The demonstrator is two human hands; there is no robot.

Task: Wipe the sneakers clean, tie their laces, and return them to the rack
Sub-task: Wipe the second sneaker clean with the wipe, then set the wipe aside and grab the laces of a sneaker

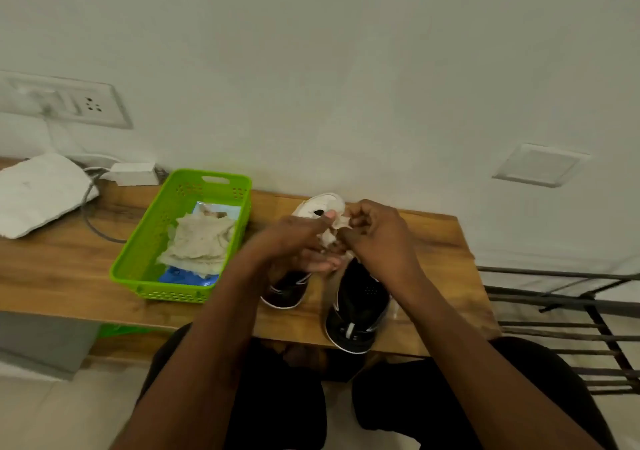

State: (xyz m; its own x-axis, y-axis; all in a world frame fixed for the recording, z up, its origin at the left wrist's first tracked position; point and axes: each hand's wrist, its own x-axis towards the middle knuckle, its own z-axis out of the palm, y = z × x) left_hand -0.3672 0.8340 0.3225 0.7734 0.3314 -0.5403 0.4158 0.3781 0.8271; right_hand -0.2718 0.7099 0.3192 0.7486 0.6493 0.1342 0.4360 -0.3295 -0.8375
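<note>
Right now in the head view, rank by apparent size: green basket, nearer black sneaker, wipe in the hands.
1. green basket
2. black sneaker, nearer the camera
3. wipe, bunched and partly hidden; only its visible part judged

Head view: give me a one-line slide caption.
Left hand and right hand pinch a crumpled wipe above two sneakers on a wooden table, green basket alongside.

I see a lime-green basket [145, 228] with dotted perforated panels, beige cloths [201, 242] in it over something blue [180, 276]. Black sneakers [356, 307], white soles and stripes, one white toe. Off-white wipe [329, 236]. Brown wood-grain table [69, 276]. Dark rack [571, 311]. White wall [346, 86].
</note>
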